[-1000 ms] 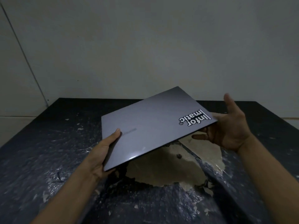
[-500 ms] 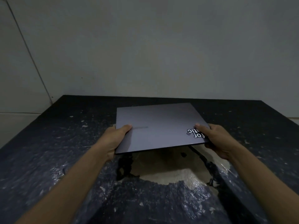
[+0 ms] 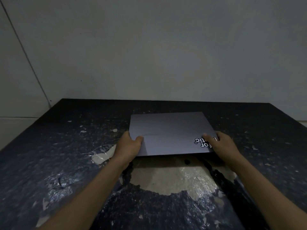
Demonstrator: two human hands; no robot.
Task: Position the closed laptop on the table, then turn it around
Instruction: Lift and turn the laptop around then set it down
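A closed grey laptop [image 3: 169, 130] lies nearly flat on the dark table [image 3: 58, 146], lid up, with a white-lettered sticker at its near right corner. My left hand [image 3: 128, 146] grips the near left corner, thumb on the lid. At the near right corner my right hand [image 3: 221, 144] holds the laptop, thumb over part of the sticker. The laptop's near edge casts a shadow on the table, so whether it rests fully down I cannot tell.
The table's dark covering is torn, with a large pale bare patch [image 3: 171, 180] just in front of the laptop and small flakes scattered about. A plain wall [image 3: 149, 55] stands behind the table's far edge.
The laptop has gone from tilted in the air to nearly flat and lower, further out on the table. My right hand, open a second ago, now grips its right corner.
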